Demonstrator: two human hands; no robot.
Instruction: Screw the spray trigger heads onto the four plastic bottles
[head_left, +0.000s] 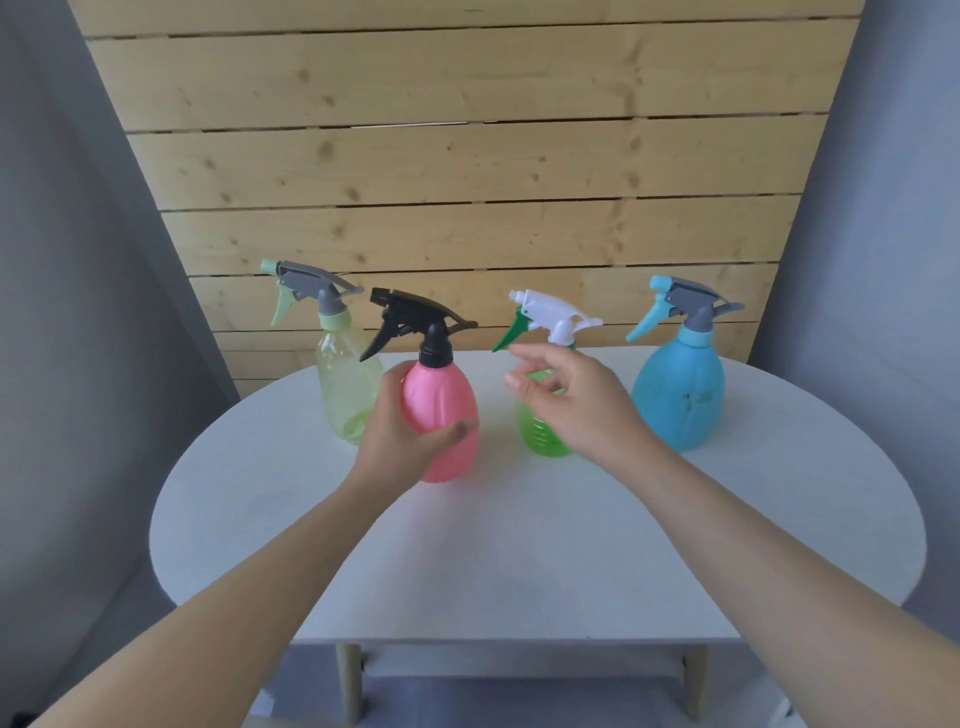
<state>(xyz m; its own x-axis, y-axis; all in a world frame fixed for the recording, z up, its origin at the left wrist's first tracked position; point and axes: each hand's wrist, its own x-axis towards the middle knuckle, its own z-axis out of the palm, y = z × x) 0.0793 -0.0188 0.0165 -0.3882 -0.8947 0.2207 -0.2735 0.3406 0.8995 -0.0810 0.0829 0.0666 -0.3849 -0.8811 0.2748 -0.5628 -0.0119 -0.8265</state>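
Four spray bottles stand in a row across the far half of the white oval bench (519, 571), every one upright and wearing a trigger head. On the far left is the pale yellow bottle (347, 389) with its grey and mint trigger head (311, 291). Next along, the pink bottle (447, 415) sits a little nearer than the others, topped by the black trigger head (415, 322), nozzle pointing left.

The left hand (402, 431) is wrapped around the pink bottle's left side, thumb pressed across the front of the belly, grip closed firmly on it. The bottle's base rests on the bench.

The right hand (576, 400) hovers in front of the green bottle (540, 431), fingers loosely spread and curled, thumb and forefinger apart, holding nothing. It covers the bottle's upper body, so I can't tell whether it touches the plastic. Just above its fingertips sits the white trigger head (558, 314) with a green lever.

Far right, well clear of both hands, stands the blue bottle (680, 395) with a grey and blue trigger head (685, 306). Behind the bench runs a wall of pale wooden planks (467, 156).
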